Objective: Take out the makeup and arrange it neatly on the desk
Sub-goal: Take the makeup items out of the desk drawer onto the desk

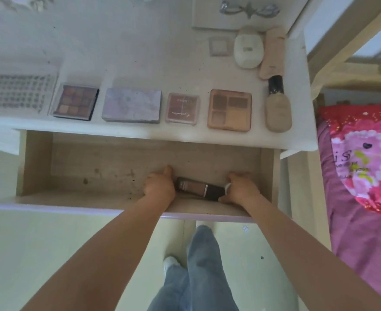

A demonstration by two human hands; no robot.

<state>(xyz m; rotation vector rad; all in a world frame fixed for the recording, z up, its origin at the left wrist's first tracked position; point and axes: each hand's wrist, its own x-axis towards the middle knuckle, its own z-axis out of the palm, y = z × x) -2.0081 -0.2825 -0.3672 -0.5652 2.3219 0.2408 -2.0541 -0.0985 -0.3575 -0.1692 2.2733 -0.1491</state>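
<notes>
- Both hands are reaching down into the open drawer (37, 162), which is filling the middle of the frame below the desk (140, 52).
- The left hand (159, 187) is sitting at the left end of a foundation bottle (199, 190), with its fingers curling over that end; whether they are truly gripping it cannot be told.
- The right hand (239, 187) is lying at the bottle's dark cap end, fingers curling around something small and white (227, 186) just beside the cap.
- The foundation bottle is lying on its side on the drawer floor, right of centre, between the two hands.
- Along the desk's front edge a row of makeup is lying flat: a brown eyeshadow palette (76, 102), a closed lilac palette (132, 104), a small pink blush compact (182, 107) and a tan four-pan palette (230, 110).
- At the right end of that row a beige pouch with a dark-capped tube (277, 104) is lying lengthwise.
- Further up on the right, a white oval case (249, 49) is sitting just beside a pale pink pouch (272, 52), with a small square compact (218, 46) to its left.
- At the left edge of the frame a clear sheet of small studs (16, 90) is lying on the desk.
- At the bottom, the person's jeans (198, 265) are showing above the pale floor.
</notes>
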